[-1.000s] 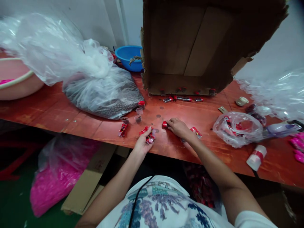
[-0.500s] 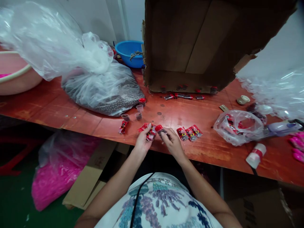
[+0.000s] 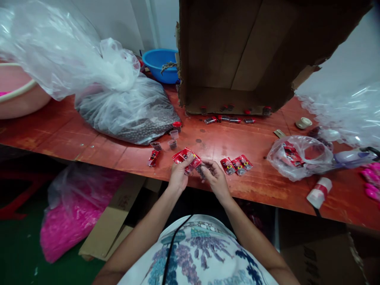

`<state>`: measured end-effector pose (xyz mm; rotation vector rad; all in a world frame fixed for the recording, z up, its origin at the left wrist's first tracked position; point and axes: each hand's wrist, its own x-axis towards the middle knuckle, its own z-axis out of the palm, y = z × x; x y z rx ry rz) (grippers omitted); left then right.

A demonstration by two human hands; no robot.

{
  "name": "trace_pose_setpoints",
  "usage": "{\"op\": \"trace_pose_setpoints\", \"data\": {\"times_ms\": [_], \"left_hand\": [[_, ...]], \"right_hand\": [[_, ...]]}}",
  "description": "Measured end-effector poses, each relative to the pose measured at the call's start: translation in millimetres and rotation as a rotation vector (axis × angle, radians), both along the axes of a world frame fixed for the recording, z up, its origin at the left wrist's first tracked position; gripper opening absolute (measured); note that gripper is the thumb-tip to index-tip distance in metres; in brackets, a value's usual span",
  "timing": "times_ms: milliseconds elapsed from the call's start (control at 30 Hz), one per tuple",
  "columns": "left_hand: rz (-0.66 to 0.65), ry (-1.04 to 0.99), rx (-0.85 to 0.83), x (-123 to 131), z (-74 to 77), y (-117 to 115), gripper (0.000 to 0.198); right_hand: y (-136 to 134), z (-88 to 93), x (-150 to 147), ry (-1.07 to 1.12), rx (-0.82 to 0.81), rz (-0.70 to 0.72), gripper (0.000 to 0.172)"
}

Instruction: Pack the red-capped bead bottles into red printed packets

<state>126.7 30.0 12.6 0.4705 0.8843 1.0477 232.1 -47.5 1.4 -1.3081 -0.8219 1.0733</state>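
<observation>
Over the front edge of the table, my left hand is closed on several red printed packets, which fan out past the thumb. Close beside it, my right hand pinches a small clear container of dark beads. Its top end meets the packets, and its red cap is hidden now. To the right lie red packets with dark contents in a row. Left of my hands sit another red packet and small clear cups, some with dark beads.
Behind stands a torn cardboard box with small red-capped containers along its front. A plastic bag of dark beads fills the left. On the right are an open clear bag with red packets and a white roll.
The packets in my left hand have spread out and turned up. The container in my right hand has come against them, its red cap passing out of sight.
</observation>
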Motion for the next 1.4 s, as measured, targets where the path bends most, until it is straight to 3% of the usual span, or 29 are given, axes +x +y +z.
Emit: {"op": "trace_pose_setpoints", "data": {"times_ms": [100,233,400,467,600,667,867,1000,1167,1400], "left_hand": [[-0.095,0.123,0.109,-1,0.0,-5,0.023],[-0.106,0.195,0.191,0,3.7,-9,0.022],[-0.199,0.107,0.160,-1,12.1,-9,0.037],[-0.217,0.083,0.147,-1,13.5,-9,0.047],[-0.177,0.150,0.207,2,10.3,-11,0.025],[-0.156,0.181,0.242,3,8.1,-12,0.020],[-0.242,0.192,0.261,3,11.5,-16,0.022],[-0.253,0.174,0.267,3,16.1,-17,0.021],[-0.181,0.188,0.281,1,14.3,-14,0.016],[-0.322,0.245,0.286,-4,15.0,-11,0.023]], "right_hand": [[-3,0.5,0,-0.082,0.045,-0.059,0.028],[-6,2.0,-1,-0.265,0.089,-0.108,0.025],[-8,1.6,1,-0.012,0.035,-0.107,0.027],[-10,1.2,2,-0.015,0.049,-0.124,0.024],[-16,1.2,6,-0.343,0.156,-0.160,0.017],[-18,1.6,6,-0.395,0.173,-0.170,0.016],[-12,3.6,3,0.034,0.039,-0.214,0.022],[-13,2.6,2,0.061,0.053,-0.239,0.022],[-19,-0.1,7,-0.244,0.165,-0.101,0.029],[-24,-2.6,13,-0.389,0.217,0.022,0.045]]}}
